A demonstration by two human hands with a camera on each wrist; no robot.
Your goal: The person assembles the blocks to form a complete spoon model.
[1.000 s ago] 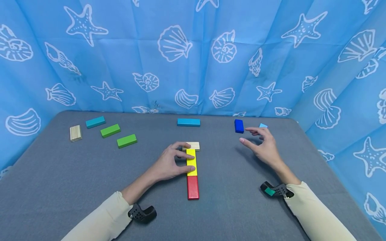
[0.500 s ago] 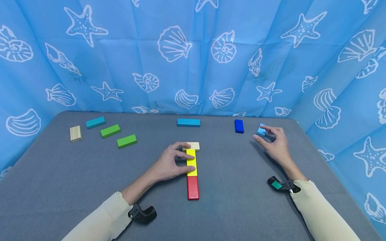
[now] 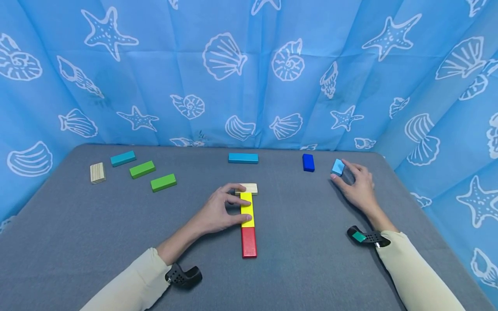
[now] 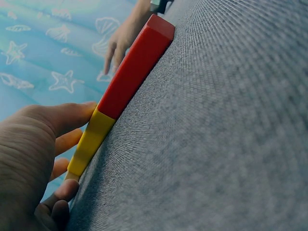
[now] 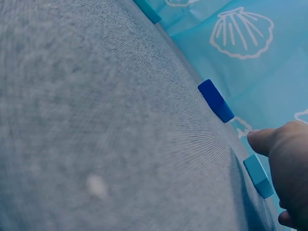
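My left hand [image 3: 218, 211] reaches over a yellow block [image 3: 247, 210], with its thumb and fingertips resting on it. One finger also touches a pale wooden block [image 3: 252, 188] lying crosswise at the yellow block's far end. At the near end a red block [image 3: 249, 242] meets the yellow one in line. The same red block [image 4: 137, 67] rises past the left thumb in the left wrist view. My right hand [image 3: 359, 189] has thumb and forefinger spread on either side of a light blue block [image 3: 337, 167]; whether they touch it I cannot tell.
A dark blue block [image 3: 308, 163] lies left of the right hand, and a teal block [image 3: 243, 158] near the table's back edge. At left are two green blocks [image 3: 163, 182], another teal block [image 3: 122, 158] and a wooden block [image 3: 97, 172]. A curtain [image 3: 264, 86] hangs behind the table.
The right hand has moved right, past the dark blue block to the light blue one, then slightly further right, uncovering more of that block. The left hand stays on the yellow block.
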